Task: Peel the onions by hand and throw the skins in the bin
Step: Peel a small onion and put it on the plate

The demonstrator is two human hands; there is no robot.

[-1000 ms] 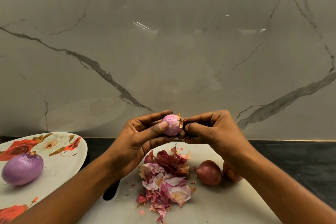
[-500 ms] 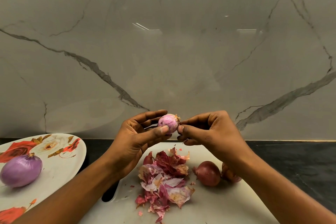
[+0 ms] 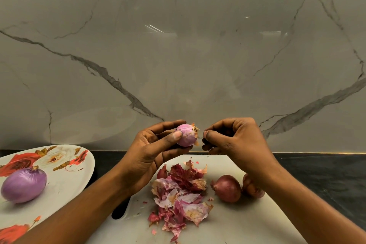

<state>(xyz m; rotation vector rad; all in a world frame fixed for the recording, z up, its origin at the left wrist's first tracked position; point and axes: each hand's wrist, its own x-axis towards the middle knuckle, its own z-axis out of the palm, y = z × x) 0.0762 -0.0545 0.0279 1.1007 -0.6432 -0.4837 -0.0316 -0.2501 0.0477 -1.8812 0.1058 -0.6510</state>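
Done: one peeled onion (image 3: 23, 185).
Hands: your left hand (image 3: 150, 154) grips a near-bare onion (image 3: 187, 134); right hand (image 3: 235, 140) curled, contents unclear.
Left: two onions (image 3: 227, 188), skins (image 3: 180, 192).

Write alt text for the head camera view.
Left hand holds a small pink peeled onion; right hand, fingers curled, beside its root. Below: white cutting board with red skins and unpeeled red onions; purple onion on a floral plate.

dark black stone countertop (image 3: 326, 168) carries two items: a white rectangular plastic chopping board (image 3: 247, 224) at centre, and a white oval rose-printed plate (image 3: 65, 188) near its left side.
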